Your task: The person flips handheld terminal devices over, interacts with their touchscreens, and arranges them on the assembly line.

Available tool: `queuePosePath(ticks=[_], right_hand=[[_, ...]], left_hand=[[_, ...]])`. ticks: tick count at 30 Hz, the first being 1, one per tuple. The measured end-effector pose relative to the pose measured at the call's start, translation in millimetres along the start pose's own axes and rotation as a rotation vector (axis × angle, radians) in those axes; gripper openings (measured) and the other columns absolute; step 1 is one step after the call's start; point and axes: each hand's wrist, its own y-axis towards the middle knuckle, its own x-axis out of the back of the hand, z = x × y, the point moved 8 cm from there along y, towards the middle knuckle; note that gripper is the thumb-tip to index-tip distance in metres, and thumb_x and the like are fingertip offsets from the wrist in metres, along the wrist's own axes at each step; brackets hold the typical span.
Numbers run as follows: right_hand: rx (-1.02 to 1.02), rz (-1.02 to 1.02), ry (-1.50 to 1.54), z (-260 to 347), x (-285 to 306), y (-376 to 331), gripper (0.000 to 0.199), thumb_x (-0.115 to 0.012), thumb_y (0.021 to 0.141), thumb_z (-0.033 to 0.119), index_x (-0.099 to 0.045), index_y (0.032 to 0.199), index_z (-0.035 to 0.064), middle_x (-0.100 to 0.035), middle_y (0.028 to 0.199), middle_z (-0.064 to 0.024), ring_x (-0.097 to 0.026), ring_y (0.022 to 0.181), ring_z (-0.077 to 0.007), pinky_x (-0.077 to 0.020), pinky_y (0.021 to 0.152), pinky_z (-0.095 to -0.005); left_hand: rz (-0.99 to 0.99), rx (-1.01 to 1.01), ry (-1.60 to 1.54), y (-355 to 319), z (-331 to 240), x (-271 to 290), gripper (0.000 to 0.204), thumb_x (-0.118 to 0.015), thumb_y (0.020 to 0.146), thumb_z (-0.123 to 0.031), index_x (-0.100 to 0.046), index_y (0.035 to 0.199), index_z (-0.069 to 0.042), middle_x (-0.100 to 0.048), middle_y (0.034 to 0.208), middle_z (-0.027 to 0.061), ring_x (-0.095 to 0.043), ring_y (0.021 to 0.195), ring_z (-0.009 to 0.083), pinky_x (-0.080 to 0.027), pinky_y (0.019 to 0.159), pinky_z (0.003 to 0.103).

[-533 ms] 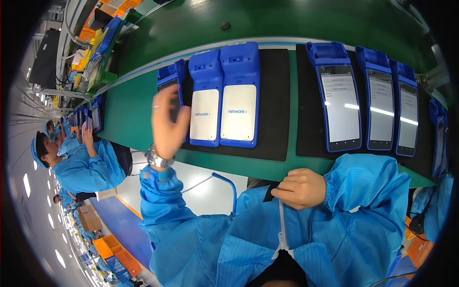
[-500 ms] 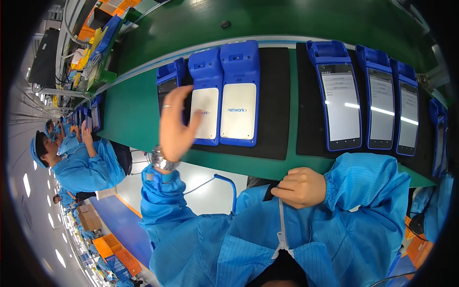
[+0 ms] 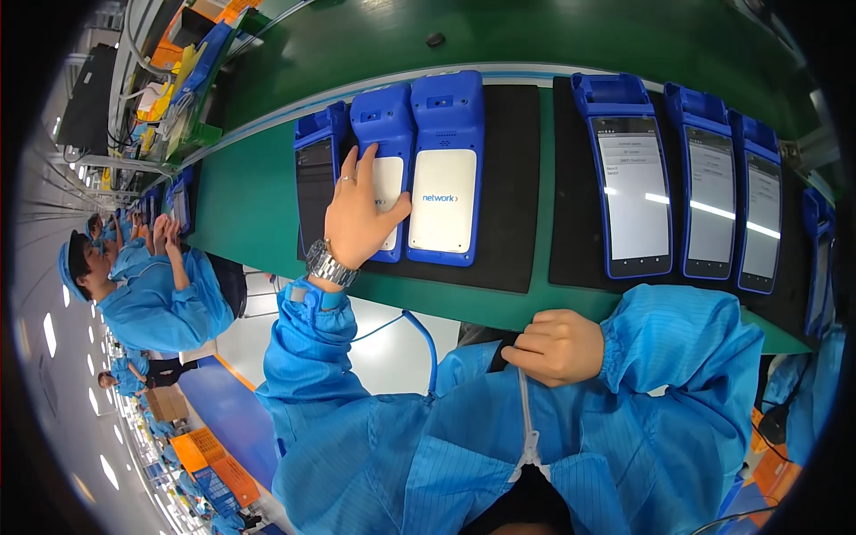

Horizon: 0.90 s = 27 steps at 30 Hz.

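My left hand (image 3: 359,212), with a ring and a metal watch, lies over a blue handheld payment terminal (image 3: 382,116). The terminal is face down with a white back panel. My fingers are spread across that panel, and the thumb reaches its right edge. Beside it on the right lies a second face-down terminal (image 3: 444,178). A third terminal (image 3: 316,169), screen up and dark, is partly covered at the left. My right hand (image 3: 557,348) is closed in a fist in front of my blue coat, by the zip; whatever it may hold is hidden.
Several screen-up terminals (image 3: 633,192) with lit displays stand in a row on a black mat (image 3: 571,205) at right. Another black mat (image 3: 508,196) lies under the left group on the green bench (image 3: 241,223). A co-worker (image 3: 165,294) sits at far left.
My left hand has moved right and down onto the middle face-down terminal, its fingers now spread on the back. The right fist has stayed nearly in place. The view has shifted slightly.
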Motion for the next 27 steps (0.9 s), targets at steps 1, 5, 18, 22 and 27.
queuePosePath(ticks=[1, 5, 18, 22, 27], right_hand=[[0.001, -0.003, 0.002, 0.1, 0.5, 0.0, 0.010, -0.061, 0.077, 0.010, -0.061, 0.085, 0.0044, -0.061, 0.068, -0.0096, -0.060, 0.059, -0.0189, -0.0487, 0.057, -0.0279], [-0.002, -0.008, 0.014, 0.5, 0.8, 1.4, 0.009, -0.060, 0.078, 0.010, -0.062, 0.085, 0.0044, -0.062, 0.069, -0.0100, -0.061, 0.060, -0.0196, -0.0495, 0.059, -0.0279], [0.007, -0.012, -0.005, 0.3, -1.3, -0.9, 0.011, -0.059, 0.078, 0.011, -0.061, 0.086, 0.0044, -0.062, 0.069, -0.0097, -0.058, 0.058, -0.0186, -0.0469, 0.056, -0.0276], [0.003, -0.020, 0.006, 0.2, -0.1, -0.6, 0.011, -0.060, 0.077, 0.011, -0.061, 0.086, 0.0044, -0.062, 0.069, -0.0091, -0.059, 0.059, -0.0188, -0.0471, 0.056, -0.0274], [-0.005, -0.043, 0.007, -0.3, 2.2, -0.3, 0.011, -0.061, 0.076, 0.011, -0.062, 0.086, 0.0042, -0.061, 0.068, -0.0089, -0.059, 0.059, -0.0180, -0.0474, 0.057, -0.0272]], left_hand=[[-0.006, 0.001, 0.077, 2.3, -0.4, 0.0, 0.073, -0.065, 0.068, -0.038, -0.039, 0.128, -0.006, -0.041, 0.129, 0.0207, -0.053, 0.103, 0.0379, -0.051, 0.073, 0.042], [-0.021, 0.063, 0.206, 17.1, 1.3, -1.9, 0.075, -0.068, 0.065, -0.045, -0.042, 0.120, 0.000, -0.051, 0.114, 0.0207, -0.056, 0.093, 0.0359, -0.051, 0.068, 0.042], [0.520, 0.434, -1.824, 16.3, 17.4, -14.1, 0.057, -0.035, 0.085, -0.041, -0.047, 0.120, 0.003, -0.059, 0.107, 0.0224, -0.061, 0.089, 0.0300, -0.051, 0.075, 0.036], [0.251, 0.525, -1.742, 19.9, 41.0, -19.1, 0.050, -0.037, 0.088, -0.027, -0.040, 0.126, 0.005, -0.049, 0.123, 0.0208, -0.053, 0.108, 0.0296, -0.040, 0.094, 0.037], [0.013, 0.248, -1.254, 6.4, 65.3, 16.3, 0.038, -0.046, 0.084, -0.005, -0.050, 0.121, 0.003, -0.052, 0.123, 0.0127, -0.048, 0.115, 0.0221, -0.037, 0.097, 0.032]])
